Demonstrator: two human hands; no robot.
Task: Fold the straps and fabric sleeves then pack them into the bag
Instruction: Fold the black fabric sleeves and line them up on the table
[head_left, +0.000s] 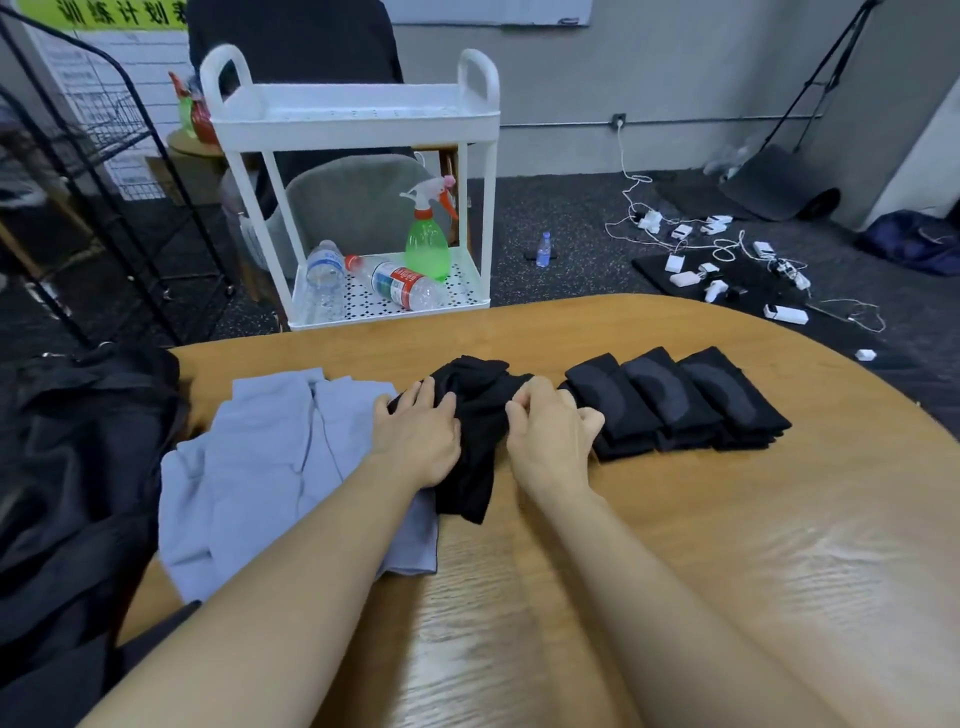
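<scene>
An office workroom: beyond my hands, a white cart, whiteboard, tripod, and chargers on carpet.

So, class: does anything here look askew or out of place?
Yes. On the cart shelf, one water bottle lies on its side, beside the upright sprayer. Chargers and cables are strewn over the floor.

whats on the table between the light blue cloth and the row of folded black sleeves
A crumpled black fabric sleeve, with the left hand and right hand on it; the head view shows it.
</scene>
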